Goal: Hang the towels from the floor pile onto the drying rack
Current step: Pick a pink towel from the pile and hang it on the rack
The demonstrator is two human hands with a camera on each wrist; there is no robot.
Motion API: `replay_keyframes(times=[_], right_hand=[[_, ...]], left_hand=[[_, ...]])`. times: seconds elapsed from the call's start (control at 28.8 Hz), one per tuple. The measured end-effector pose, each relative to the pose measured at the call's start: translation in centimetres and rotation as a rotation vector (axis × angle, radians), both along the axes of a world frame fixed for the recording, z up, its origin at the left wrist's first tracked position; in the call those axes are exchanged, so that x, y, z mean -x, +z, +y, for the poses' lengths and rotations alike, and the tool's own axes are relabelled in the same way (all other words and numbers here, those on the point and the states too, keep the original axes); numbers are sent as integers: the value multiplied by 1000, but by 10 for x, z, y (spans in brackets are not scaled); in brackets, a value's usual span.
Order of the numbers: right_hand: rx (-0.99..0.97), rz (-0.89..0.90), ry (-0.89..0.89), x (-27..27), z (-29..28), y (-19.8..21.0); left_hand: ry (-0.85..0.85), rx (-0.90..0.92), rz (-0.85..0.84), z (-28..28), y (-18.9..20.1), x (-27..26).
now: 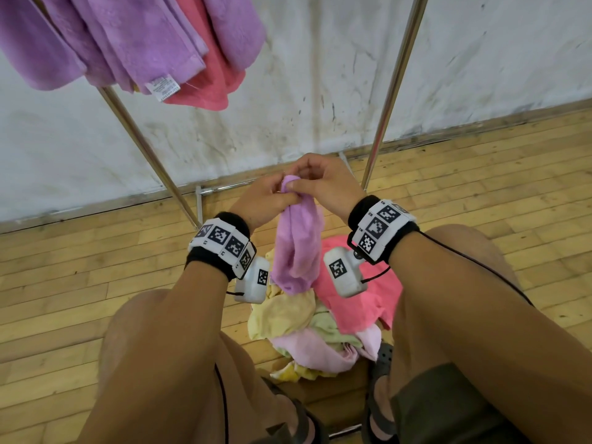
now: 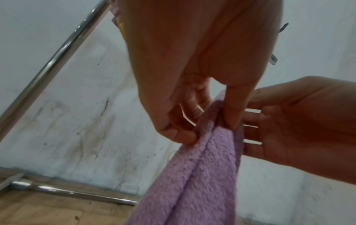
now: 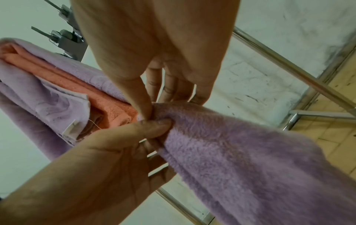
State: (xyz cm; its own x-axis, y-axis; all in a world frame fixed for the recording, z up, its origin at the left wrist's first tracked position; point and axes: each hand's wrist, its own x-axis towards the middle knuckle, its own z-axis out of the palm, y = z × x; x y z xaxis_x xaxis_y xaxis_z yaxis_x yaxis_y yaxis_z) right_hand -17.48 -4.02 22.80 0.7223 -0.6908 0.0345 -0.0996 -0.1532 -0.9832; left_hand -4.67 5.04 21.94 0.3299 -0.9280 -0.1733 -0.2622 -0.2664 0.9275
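Both hands meet at the centre of the head view, over the floor pile. The left hand [image 1: 261, 200] pinches the top edge of a purple towel [image 1: 298, 251] between thumb and fingers; in the left wrist view its thumb [image 2: 234, 112] presses into the folded cloth. The right hand [image 1: 323, 184] grasps the same top edge just beside it, thumb and forefinger closed on the fabric. The towel hangs down from the two grips toward 6 o'clock, its lower end touching the pile of towels [image 1: 323, 328] on the wooden floor [image 1: 80, 283], a heap of pink, yellow, pale green and light pink cloth between the person's knees. The drying rack [image 1: 394, 81] stands at 12 o'clock against a stained white wall [image 1: 288, 107], its metal legs slanting down to the floor. At 10 o'clock, purple and pink hung towels [image 1: 134, 43] drape from its top.
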Motion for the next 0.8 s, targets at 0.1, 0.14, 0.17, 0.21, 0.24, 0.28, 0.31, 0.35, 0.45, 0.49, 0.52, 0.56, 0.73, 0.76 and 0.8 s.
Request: replay_keyframes(times=[0.1, 0.14, 0.17, 0.21, 0.24, 0.28, 0.31, 0.35, 0.45, 0.49, 0.52, 0.56, 0.73, 0.76, 0.8], right_hand=[[0, 32, -32, -2, -3, -3], [28, 78, -37, -2, -5, -3], [63, 134, -25, -2, -7, -5], [102, 194, -3, -1, -8, -6], [136, 238, 18, -1, -9, -9], [161, 260, 24, 0, -9, -10], [160, 250, 19, 0, -8, -11], [136, 212, 10, 0, -7, -11], [16, 22, -21, -1, -5, -4], [-3, -16, -25, 0, -4, -1], [-5, -37, -20, 0, -3, 1], [-5, -52, -6, 1, -1, 4], [-47, 21, -9, -1, -2, 2], [-67, 58, 5, -1, -4, 1], [-65, 102, 30, 0, -5, 1]], left_hand=[[89, 68, 12, 1, 2, -1], [118, 98, 14, 2, 3, -3], [151, 129, 20, 2, 4, -4], [186, 158, 39, 2, 5, -6], [216, 178, 61, 3, 6, -8], [235, 192, 78, 2, 7, -10], [239, 193, 84, 2, 8, -11], [231, 185, 81, 2, 8, -11], [132, 103, 37, 3, 7, -5], [79, 64, 17, 2, 5, -3], [33, 35, -11, 2, 2, -2], [3, 31, -39, 2, 1, -1], [132, 169, -36, 2, 4, -1], [155, 191, -32, 2, 4, -2], [171, 208, -21, 1, 5, -3]])
